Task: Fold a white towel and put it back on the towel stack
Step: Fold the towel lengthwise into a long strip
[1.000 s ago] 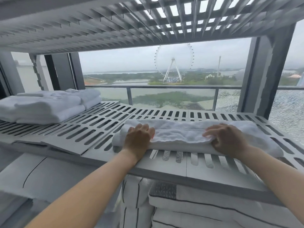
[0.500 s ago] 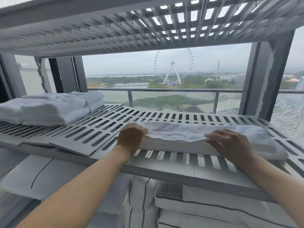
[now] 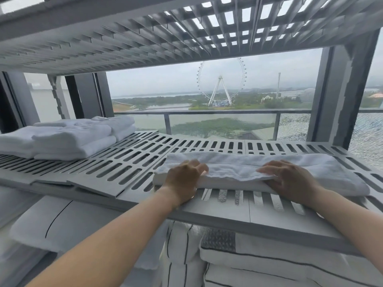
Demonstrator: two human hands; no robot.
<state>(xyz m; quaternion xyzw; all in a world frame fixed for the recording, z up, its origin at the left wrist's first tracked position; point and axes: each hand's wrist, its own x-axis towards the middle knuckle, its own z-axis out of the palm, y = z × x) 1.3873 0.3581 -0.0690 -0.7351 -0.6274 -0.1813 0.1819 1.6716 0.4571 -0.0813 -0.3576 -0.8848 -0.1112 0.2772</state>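
A white towel (image 3: pixel 238 169), folded into a long narrow strip, lies across the slotted grey shelf (image 3: pixel 128 162) in front of me. My left hand (image 3: pixel 183 180) rests on its left end, fingers curled over the fabric near the front edge. My right hand (image 3: pixel 290 179) lies flat on the towel's right half, fingers spread and pointing left. The towel stack (image 3: pixel 68 137), several folded white towels, sits at the shelf's far left.
Another slatted shelf (image 3: pixel 145 38) hangs close overhead. Below the shelf are white pillows with dark piping (image 3: pixel 269 264). A grey post (image 3: pixel 339 96) stands at the back right. Behind is a window with a railing.
Both hands have stayed on the towel; the left hand has shifted slightly along its left end. The view has tilted a little.
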